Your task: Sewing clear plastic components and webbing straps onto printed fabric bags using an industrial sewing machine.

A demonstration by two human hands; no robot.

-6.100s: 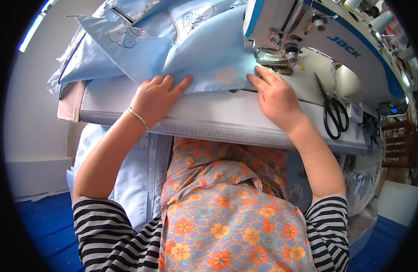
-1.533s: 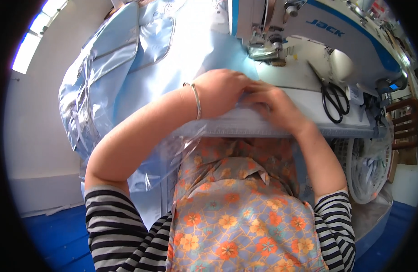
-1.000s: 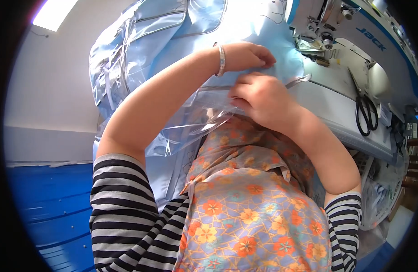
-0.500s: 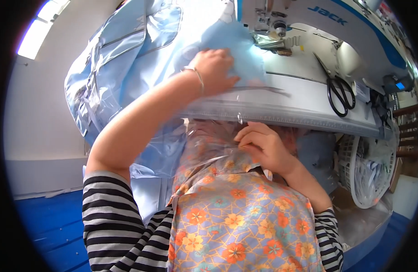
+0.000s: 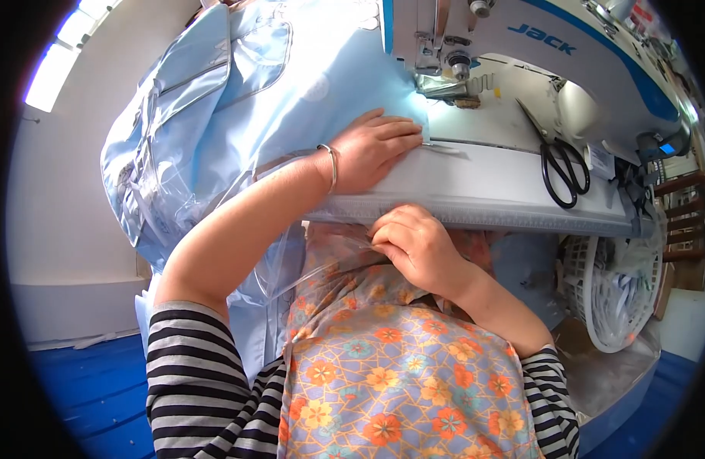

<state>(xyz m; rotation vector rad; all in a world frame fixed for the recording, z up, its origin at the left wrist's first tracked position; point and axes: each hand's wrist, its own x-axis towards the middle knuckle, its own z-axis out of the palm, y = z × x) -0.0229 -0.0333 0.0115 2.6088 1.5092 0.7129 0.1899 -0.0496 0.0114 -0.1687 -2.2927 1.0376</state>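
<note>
My left hand (image 5: 375, 149) lies flat on the edge of light blue fabric (image 5: 322, 99), its fingers stretched toward the sewing machine's needle area. A thin, pointed grey piece (image 5: 447, 148) shows by its fingertips; whether the hand touches it, I cannot tell. Below the table's front edge, my right hand (image 5: 417, 246) is closed, thumb against fingers, on clear plastic film (image 5: 322, 268). The film runs left over my lap and toward the fabric. The sewing machine (image 5: 475, 34) stands over the fabric's right end, its lamp lighting the spot around the presser foot (image 5: 444, 90).
Black-handled scissors (image 5: 564, 170) rest on the table's right side. A ruler strip (image 5: 513, 214) runs along the front edge. At the right, a white plastic basket (image 5: 578, 287) holds clear plastic scraps. More blue fabric with grey piping (image 5: 192, 84) bunches up at the left.
My left hand has come down and right, settling flat by the fabric's edge. My right hand has shifted slightly left and down, with the film in its fingers. The thin grey piece has moved left.
</note>
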